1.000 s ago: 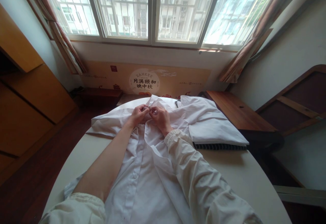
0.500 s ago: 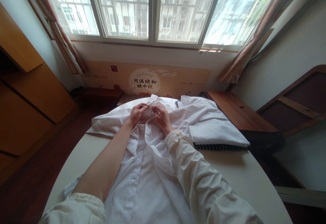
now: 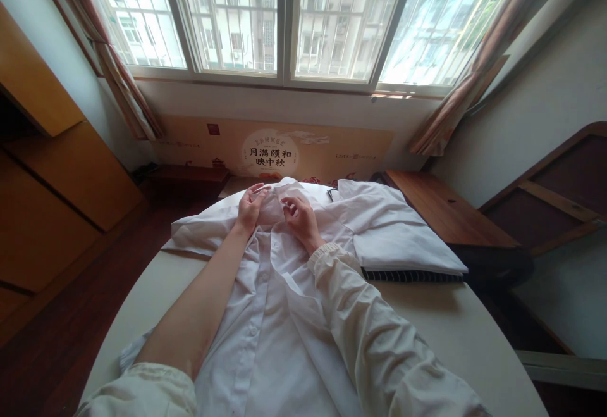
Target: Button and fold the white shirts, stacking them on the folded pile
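Observation:
A white button-up shirt (image 3: pixel 265 335) lies spread out, front up, its collar end away from me. At the collar, my left hand (image 3: pixel 251 208) has its thumb and fingers closed on the cloth at the left side. Just to the right, my right hand (image 3: pixel 302 219) is at the collar's other edge, fingers curled and thumb close to the index finger on the fabric. A line of buttons runs down the shirt's placket. My fingers partly cover the collar band.
Under the shirt is a round, pale table (image 3: pixel 455 335). Folded white cloth (image 3: pixel 403 240) rests on a black striped item (image 3: pixel 412 274) at the right. Beyond stand a wooden desk (image 3: pixel 446 208) and a printed box panel (image 3: pixel 322 145) below the window; a cabinet (image 3: pixel 71 176) is at left.
My left hand has shifted slightly left, and the two hands are farther apart at the collar. The fingertips that were together have separated. The shirt body lies as before.

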{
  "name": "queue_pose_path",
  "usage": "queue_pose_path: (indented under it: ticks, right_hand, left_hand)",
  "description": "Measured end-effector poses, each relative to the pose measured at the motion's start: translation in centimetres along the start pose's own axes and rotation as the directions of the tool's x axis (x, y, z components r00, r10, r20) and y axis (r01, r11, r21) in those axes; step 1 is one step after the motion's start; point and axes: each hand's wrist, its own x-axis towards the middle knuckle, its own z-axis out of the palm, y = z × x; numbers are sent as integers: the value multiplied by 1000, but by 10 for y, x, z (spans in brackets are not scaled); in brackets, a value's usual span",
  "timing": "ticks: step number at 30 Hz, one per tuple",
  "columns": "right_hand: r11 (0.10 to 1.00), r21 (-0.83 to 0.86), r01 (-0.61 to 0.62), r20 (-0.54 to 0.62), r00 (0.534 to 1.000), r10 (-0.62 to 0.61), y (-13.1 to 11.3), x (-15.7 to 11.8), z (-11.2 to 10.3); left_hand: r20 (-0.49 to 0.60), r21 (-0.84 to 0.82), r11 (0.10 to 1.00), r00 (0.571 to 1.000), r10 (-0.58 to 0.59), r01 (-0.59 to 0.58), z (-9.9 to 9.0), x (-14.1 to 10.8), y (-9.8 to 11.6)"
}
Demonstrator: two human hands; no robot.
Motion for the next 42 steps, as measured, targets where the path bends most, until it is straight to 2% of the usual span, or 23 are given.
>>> queue_pose_path:
  ticks: [2,4,6,7,9,11,12,14,16,18,21,26,29,33,38,42]
  right_hand:
    - [996,58,-66,-45,997,69,1,1,0]
    - [989,94,-115,-72,990,122,2,1,-1]
    - [982,124,-142,-89,984,154,3,2,-1]
    - [979,139,-151,-95,982,165,4,2,-1]
    - [972,162,-170,-113,975,189,6,2,-1]
    - [967,160,-197,-132,967,219,7,2,-2]
    - [966,150,-213,-141,962,234,7,1,-2]
    - [963,121,-241,-157,953,259,7,1,-3]
    - [962,101,-253,-171,948,267,7,1,-3]
    - [963,108,-248,-166,950,264,8,1,-3]
    - [961,155,-227,-120,962,246,9,2,-1]
    - [952,219,-211,-66,971,231,10,3,1]
    - [955,185,-234,-74,965,251,8,3,-1]
    - [955,99,-280,-90,953,289,5,3,-3]
    - [930,260,-260,82,966,247,4,1,1]
    - [907,352,-231,136,971,194,1,0,3]
  left_hand:
    - [-102,198,972,983,152,-129,0,-3,4]
    - [-201,448,869,923,328,-211,0,-7,9]
    - [-231,639,739,862,452,-216,-1,-12,15]
    - [-211,704,681,856,472,-202,-1,-15,18]
    - [-115,796,583,906,408,-162,-1,-19,22]
    - [15,857,497,970,243,-138,2,-22,24]
    - [72,879,456,984,161,-139,3,-23,24]
    - [156,912,375,986,55,-165,6,-24,24]
    - [216,927,313,976,10,-208,7,-23,23]
    - [263,925,288,965,-22,-246,4,-19,23]
    - [290,900,360,954,-71,-247,-5,-10,22]
    - [262,713,687,962,-73,-142,-20,7,15]
    - [288,581,803,956,-47,-135,-24,12,12]
    - [330,504,854,943,-51,-130,-22,15,12]
    - [290,547,827,956,-40,-131,-20,14,16]
    - [278,556,818,960,-20,-145,-19,10,20]
